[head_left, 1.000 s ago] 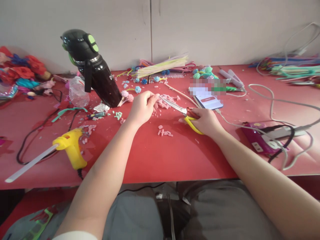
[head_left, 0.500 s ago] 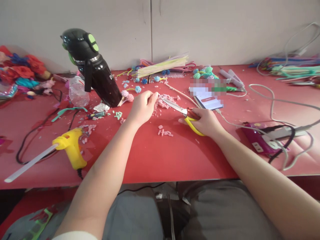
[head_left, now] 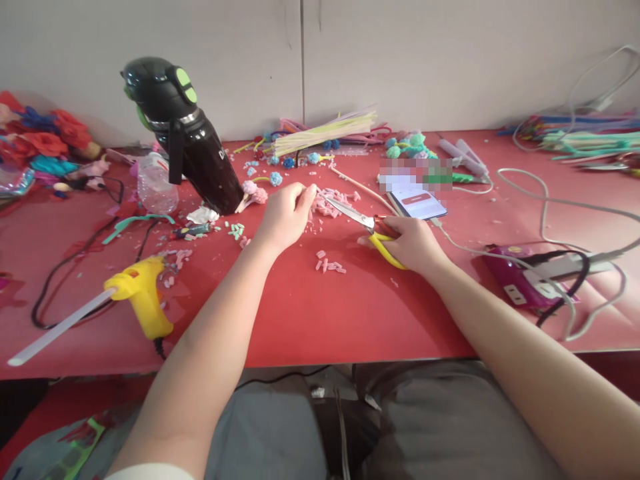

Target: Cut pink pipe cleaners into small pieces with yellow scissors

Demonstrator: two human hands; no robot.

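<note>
My left hand [head_left: 286,217] is closed in a pinch above the red table [head_left: 300,320]; what sits between its fingertips is too small to make out. In my right hand [head_left: 413,243] are yellow-handled scissors [head_left: 384,252], their blades pointing left toward my left fingertips. Beneath and behind the blades lies a heap of short pink pieces [head_left: 327,205]. Nearer the table's front edge is a smaller group of pink pieces [head_left: 329,263].
At left stand a black bottle [head_left: 203,150], a clear plastic bottle [head_left: 157,183] and a yellow glue gun [head_left: 143,293]. Behind lie pale yellow stems [head_left: 325,133]. To the right are a phone [head_left: 417,199], cables and a purple power strip [head_left: 520,277].
The scissor handles in my right hand have drawn very slightly closer together. My left hand has hardly moved.
</note>
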